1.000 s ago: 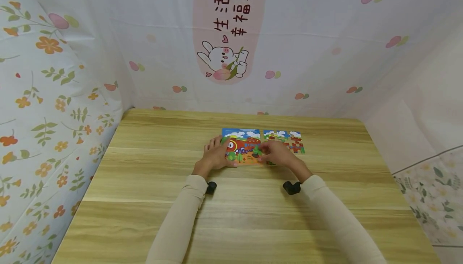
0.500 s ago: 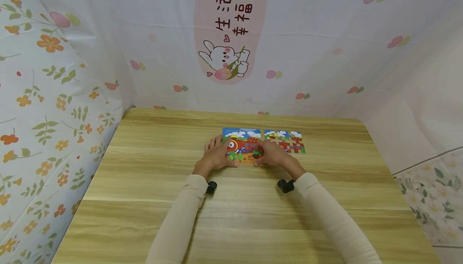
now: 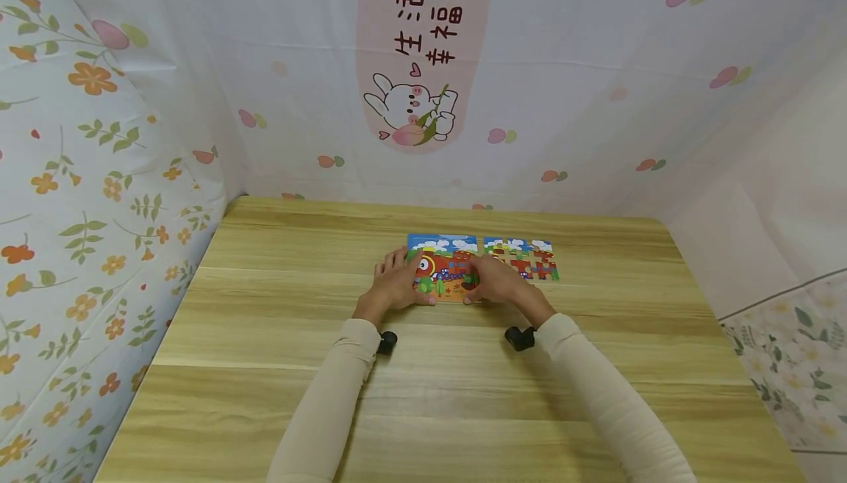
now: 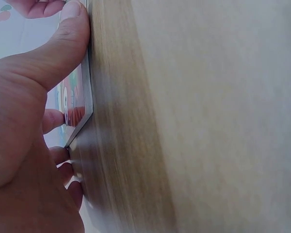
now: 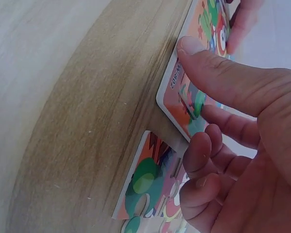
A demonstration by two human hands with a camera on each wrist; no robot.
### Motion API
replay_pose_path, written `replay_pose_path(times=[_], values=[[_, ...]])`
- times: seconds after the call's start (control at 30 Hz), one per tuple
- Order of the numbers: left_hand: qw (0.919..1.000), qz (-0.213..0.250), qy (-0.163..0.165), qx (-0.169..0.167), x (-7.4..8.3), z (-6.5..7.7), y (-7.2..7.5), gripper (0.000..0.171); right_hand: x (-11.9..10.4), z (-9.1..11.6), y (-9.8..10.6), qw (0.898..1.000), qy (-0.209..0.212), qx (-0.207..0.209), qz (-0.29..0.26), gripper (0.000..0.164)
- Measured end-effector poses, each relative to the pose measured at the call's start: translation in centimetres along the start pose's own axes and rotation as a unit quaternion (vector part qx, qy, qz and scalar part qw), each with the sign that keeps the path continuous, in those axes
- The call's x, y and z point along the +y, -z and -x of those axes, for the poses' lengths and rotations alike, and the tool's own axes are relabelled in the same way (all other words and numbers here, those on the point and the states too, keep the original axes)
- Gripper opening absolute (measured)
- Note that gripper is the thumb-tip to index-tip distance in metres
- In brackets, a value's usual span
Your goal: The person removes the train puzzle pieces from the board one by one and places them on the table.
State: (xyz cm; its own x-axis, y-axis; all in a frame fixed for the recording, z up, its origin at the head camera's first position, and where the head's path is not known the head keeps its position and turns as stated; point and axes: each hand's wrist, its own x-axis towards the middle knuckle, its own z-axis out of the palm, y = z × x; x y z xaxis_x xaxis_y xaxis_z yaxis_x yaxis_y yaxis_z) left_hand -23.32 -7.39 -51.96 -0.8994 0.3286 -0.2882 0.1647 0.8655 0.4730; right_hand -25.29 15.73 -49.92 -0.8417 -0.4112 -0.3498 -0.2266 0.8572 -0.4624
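Observation:
A jigsaw puzzle board [image 3: 445, 292] with a red cartoon train lies flat towards the far side of the table. My left hand [image 3: 392, 284] holds its left end, thumb along the near edge and fingers spread about the far-left corner. My right hand [image 3: 501, 281] grips the right part of the board [image 5: 174, 103]: thumb on the near edge, index fingertip on the picture by a green plant, the other fingers curled. Just to the right lie joined puzzle pieces [image 3: 544, 266] with a similar train picture and gaps between them; a green-and-orange piece [image 5: 144, 187] shows close below the right fingers.
The wooden table [image 3: 423, 387] stretches in front of the hands and to both sides. A patterned cloth [image 3: 562, 101] hangs behind its far edge, and a floral cloth [image 3: 99, 248] on the left. Black wrist cameras [image 3: 520, 339] sit under the sleeves.
My right hand has moved left from the board's right edge onto its right part, uncovering more of the joined pieces, then stays nearly still. The left hand keeps its place.

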Motion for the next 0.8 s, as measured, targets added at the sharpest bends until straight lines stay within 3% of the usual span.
replay_pose_path(times=[0.5,0.8], values=[[1.0000,-0.005,0.000,0.002,-0.04,-0.06,-0.24,0.104,-0.61,-0.32,0.69,0.999,-0.009,-0.035,0.024,0.040],[1.0000,-0.001,-0.001,0.005,-0.07,-0.05,-0.16,0.104,-0.76,0.10,0.51,1.000,0.001,-0.002,0.017,0.034]])
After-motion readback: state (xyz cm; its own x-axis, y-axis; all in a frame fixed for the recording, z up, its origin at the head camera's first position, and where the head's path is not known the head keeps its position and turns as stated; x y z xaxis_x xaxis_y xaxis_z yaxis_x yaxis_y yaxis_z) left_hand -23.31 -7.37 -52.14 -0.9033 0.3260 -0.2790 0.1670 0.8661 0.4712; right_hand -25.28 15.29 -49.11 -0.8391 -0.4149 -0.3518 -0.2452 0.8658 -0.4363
